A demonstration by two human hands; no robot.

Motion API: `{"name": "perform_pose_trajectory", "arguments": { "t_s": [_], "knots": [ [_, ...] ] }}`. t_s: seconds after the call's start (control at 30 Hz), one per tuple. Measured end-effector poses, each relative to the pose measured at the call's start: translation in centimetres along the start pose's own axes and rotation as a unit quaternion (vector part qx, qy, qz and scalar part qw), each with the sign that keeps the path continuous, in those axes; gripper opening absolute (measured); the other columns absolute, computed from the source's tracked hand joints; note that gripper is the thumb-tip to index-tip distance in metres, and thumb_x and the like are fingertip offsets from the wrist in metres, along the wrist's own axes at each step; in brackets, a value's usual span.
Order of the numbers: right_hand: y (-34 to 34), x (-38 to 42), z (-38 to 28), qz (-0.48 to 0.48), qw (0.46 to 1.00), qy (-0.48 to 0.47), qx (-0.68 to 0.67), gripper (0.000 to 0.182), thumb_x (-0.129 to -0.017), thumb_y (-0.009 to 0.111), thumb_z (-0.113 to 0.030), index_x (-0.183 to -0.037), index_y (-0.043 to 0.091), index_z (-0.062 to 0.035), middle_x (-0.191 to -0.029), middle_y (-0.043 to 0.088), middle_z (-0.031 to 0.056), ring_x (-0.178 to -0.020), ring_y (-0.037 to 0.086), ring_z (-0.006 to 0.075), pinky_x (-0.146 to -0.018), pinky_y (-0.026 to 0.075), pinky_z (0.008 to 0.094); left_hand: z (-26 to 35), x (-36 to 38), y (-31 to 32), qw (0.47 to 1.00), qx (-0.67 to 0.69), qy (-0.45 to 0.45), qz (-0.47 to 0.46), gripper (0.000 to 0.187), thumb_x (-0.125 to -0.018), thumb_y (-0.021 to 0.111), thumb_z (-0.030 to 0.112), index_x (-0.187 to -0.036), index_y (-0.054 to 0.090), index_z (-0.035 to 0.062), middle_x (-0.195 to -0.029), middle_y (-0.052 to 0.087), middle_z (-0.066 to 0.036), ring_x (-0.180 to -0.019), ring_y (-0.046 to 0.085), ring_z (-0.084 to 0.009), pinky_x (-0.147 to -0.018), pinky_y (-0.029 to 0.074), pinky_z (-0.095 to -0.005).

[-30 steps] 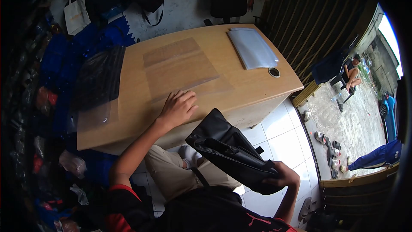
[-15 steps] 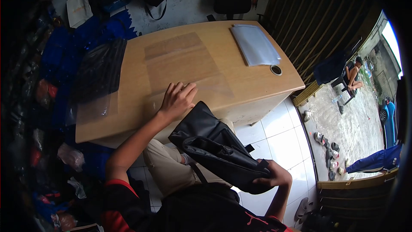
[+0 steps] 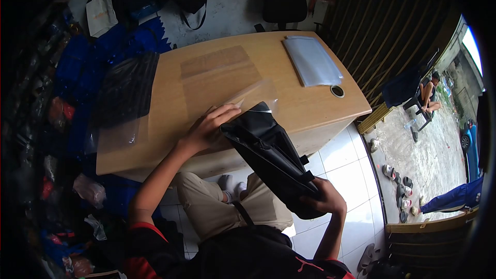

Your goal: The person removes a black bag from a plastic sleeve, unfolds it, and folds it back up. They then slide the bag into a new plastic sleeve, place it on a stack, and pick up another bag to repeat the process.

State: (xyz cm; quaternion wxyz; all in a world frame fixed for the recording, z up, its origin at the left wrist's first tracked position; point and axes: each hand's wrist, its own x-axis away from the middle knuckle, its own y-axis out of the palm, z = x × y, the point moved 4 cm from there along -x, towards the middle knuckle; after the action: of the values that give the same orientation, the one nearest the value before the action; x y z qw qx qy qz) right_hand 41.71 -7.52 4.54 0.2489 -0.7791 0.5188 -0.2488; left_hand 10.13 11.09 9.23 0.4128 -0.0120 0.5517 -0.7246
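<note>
While the left hand rests at a lifted clear plastic sleeve on the desk, pinching or not I cannot tell, a black bag slants before the desk's near edge; the right hand grips its lower end.

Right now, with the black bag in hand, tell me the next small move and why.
Probably ease the far end of the black bag toward the raised part of the clear plastic: the right hand grips the bag's near end, its far end points that way, and the left hand appears to touch the plastic.
</note>
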Motion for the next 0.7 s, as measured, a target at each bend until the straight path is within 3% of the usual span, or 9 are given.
{"name": "perform_pose_trajectory", "arguments": {
  "t_s": [0.13,0.23,0.37,0.43,0.57,0.63,0.7],
  "knots": [
    [0.2,-0.4,-2.5,0.082,0.995,0.010,0.055,0.065,-0.074,0.075,-0.021,-0.134,0.055,-0.0088,-0.105,0.067,0.0217,-0.093,0.066,0.0417,-0.083,0.053,0.0458,-0.4,0.6,-1.2,0.996,0.047,-0.028,-0.069,0.079,-0.065,0.059,-0.018,-0.140,0.050,0.0075,-0.144,0.048,-0.014,-0.134,0.045,-0.0328,-0.112,0.037,-0.0386],
    [0.5,-0.6,-3.2,0.086,0.993,0.031,0.076,0.070,-0.073,0.075,-0.020,-0.138,0.052,-0.0133,-0.105,0.066,0.0218,-0.089,0.066,0.0417,-0.081,0.054,0.0465,1.2,0.2,-2.8,0.986,0.081,-0.070,-0.130,0.092,-0.059,0.054,-0.024,-0.144,0.044,0.0084,-0.149,0.043,-0.014,-0.138,0.040,-0.0325,-0.115,0.035,-0.0372],
    [0.7,-0.7,-5.0,0.077,0.989,0.067,0.109,0.070,-0.074,0.076,-0.019,-0.140,0.051,-0.0129,-0.117,0.065,0.0225,-0.097,0.067,0.0413,-0.086,0.055,0.0444,1.0,-0.1,-3.9,0.977,0.127,-0.067,-0.157,0.092,-0.060,0.052,-0.025,-0.146,0.042,0.0080,-0.152,0.040,-0.014,-0.140,0.037,-0.0323,-0.116,0.034,-0.0361],
    [0.8,-0.6,-5.4,0.072,0.980,0.105,0.156,0.071,-0.074,0.076,-0.019,-0.140,0.050,-0.0128,-0.114,0.065,0.0217,-0.092,0.068,0.0408,-0.083,0.056,0.0444,1.2,-0.1,-4.5,0.967,0.073,-0.135,-0.203,0.093,-0.060,0.050,-0.025,-0.147,0.039,0.0068,-0.152,0.038,-0.015,-0.141,0.035,-0.0319,-0.116,0.034,-0.0346],
    [1.5,-0.4,-6.1,0.083,0.977,0.107,0.164,0.070,-0.074,0.076,-0.019,-0.139,0.051,-0.0127,-0.110,0.066,0.0212,-0.087,0.069,0.0405,-0.079,0.057,0.0444,1.0,0.6,-4.3,0.975,0.060,-0.102,-0.189,0.093,-0.061,0.051,-0.024,-0.148,0.037,0.0057,-0.153,0.037,-0.015,-0.141,0.034,-0.0316,-0.116,0.033,-0.0341],
    [1.8,-0.3,-6.5,0.101,0.971,0.114,0.186,0.070,-0.075,0.077,-0.021,-0.139,0.051,-0.0120,-0.105,0.066,0.0213,-0.083,0.068,0.0403,-0.074,0.056,0.0447,0.9,0.9,-4.3,0.980,0.047,-0.078,-0.179,0.101,-0.060,0.046,-0.023,-0.152,0.031,0.0133,-0.154,0.034,-0.017,-0.139,0.036,-0.0356,-0.111,0.041,-0.0364],
    [2.2,-0.3,-6.7,0.110,0.968,0.111,0.195,0.069,-0.075,0.077,-0.021,-0.138,0.051,-0.0115,-0.103,0.066,0.0210,-0.081,0.068,0.0402,-0.072,0.056,0.0448,0.9,0.9,-4.6,0.977,0.065,-0.088,-0.184,0.100,-0.060,0.046,-0.023,-0.153,0.030,0.0136,-0.155,0.032,-0.017,-0.140,0.035,-0.0357,-0.111,0.039,-0.0365]
  ]
}}
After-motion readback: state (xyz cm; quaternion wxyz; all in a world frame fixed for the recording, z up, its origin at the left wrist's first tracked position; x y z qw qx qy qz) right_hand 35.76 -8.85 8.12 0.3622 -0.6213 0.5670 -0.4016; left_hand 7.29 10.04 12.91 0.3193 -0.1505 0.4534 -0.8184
